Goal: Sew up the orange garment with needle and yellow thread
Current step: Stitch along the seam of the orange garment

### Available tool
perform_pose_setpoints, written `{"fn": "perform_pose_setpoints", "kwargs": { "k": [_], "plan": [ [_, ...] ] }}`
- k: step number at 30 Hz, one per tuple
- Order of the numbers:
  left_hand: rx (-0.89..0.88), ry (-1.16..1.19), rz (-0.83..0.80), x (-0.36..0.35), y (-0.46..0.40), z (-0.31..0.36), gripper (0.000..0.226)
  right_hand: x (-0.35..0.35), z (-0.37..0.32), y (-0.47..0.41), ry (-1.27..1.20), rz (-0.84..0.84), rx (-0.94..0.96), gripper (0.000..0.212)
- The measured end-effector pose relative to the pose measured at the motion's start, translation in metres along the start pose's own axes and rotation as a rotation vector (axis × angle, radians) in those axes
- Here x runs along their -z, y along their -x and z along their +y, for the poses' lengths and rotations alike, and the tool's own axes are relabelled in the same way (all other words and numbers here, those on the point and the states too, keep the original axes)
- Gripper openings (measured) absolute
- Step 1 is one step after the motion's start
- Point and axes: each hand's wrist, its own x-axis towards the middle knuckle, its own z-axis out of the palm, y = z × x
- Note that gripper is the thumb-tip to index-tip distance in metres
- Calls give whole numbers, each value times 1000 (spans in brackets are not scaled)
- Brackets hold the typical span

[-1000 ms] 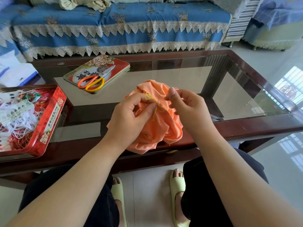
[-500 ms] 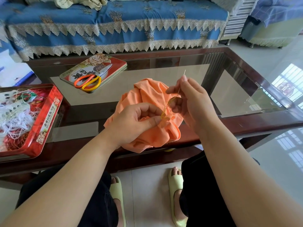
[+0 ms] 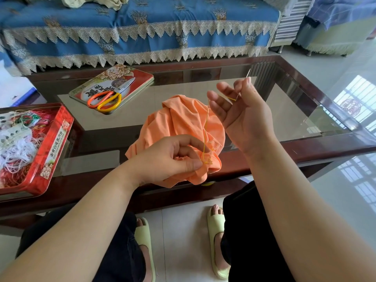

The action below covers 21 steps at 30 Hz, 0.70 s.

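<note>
The orange garment lies bunched at the near edge of the glass table. My left hand grips its lower fold, thumb and fingers pinching the cloth beside the yellow stitches. My right hand is raised above and to the right of the garment, pinching the needle between thumb and forefinger, the other fingers spread. The needle's tip points up and away. The yellow thread runs taut from the seam up to the right hand.
A red tin lid with orange-and-yellow scissors lies at the table's back left. A red tin of tangled threads sits at the left. The dark table frame is at the right, a blue sofa behind.
My right hand has pulled the needle up and to the right, away from the garment, drawing the thread out long and taut. My left hand has stayed on the fold, lower on the cloth.
</note>
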Motion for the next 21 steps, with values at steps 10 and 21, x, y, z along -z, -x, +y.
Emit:
{"fn": "perform_pose_setpoints", "kwargs": {
  "k": [10,21],
  "plan": [
    [-17,4,23,0,-1,-2,6,5,-1,-2,-75,34,43,33],
    [80,-98,35,-1,-6,-11,5,10,-6,-8,-115,201,165,32]
  ]
}}
